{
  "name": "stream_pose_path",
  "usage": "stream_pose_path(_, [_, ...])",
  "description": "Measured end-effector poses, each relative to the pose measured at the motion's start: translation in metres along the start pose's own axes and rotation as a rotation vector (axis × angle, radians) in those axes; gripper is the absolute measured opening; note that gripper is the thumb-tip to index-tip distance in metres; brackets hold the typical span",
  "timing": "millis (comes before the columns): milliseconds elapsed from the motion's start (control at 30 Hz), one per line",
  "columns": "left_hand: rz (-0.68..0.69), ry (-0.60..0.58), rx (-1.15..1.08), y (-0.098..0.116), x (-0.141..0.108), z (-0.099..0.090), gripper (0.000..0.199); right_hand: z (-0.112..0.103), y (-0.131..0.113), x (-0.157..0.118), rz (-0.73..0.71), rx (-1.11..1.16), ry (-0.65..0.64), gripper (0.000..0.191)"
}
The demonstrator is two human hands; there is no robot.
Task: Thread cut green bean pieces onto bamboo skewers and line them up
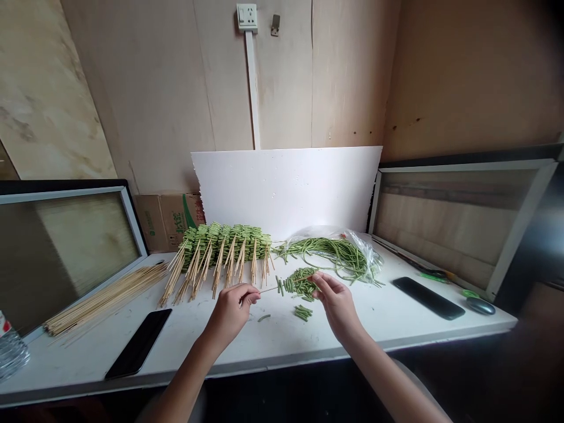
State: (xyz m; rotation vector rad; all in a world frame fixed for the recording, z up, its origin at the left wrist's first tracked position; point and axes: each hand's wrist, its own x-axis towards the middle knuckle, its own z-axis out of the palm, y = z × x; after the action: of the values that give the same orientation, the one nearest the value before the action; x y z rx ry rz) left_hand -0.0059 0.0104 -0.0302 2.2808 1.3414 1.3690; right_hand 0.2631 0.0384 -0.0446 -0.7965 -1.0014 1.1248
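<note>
My left hand pinches a thin bamboo skewer by one end, over the front middle of the table. Several short green bean pieces are threaded crosswise on the skewer. At its other end, my right hand is closed with thumb and fingertips together on the tip; whether a bean piece is also between them is hidden. Behind and below lies a heap of cut bean pieces. A smaller bunch of cut pieces lies nearer me, and a single piece rests to its left.
Filled bean skewers are stacked at the back left. Bare skewers lie left of them. Long whole beans spill from a plastic bag. Phones, a mouse and a bottle lie around.
</note>
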Motion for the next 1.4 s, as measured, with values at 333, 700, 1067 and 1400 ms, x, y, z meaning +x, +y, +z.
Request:
stream_pose_path(333, [-0.003, 0.015, 0.065, -0.01, -0.002, 0.008, 0.026, 0.008, 0.012, -0.005, -0.016, -0.035, 0.079, 0.046])
stream_pose_path(700, [0.121, 0.137, 0.089, -0.016, -0.003, 0.011, 0.029, 0.008, 0.016, -0.009, 0.004, -0.014, 0.056, 0.036])
stream_pose_path(1067, [0.154, 0.12, 0.136, -0.02, -0.005, 0.014, 0.031, 0.011, 0.011, -0.014, -0.016, -0.045, 0.033, 0.034])
stream_pose_path(1400, [0.297, 0.17, 0.291, -0.013, -0.007, 0.01, 0.04, 0.016, 0.013, -0.019, 0.072, -0.02, 0.078, 0.036])
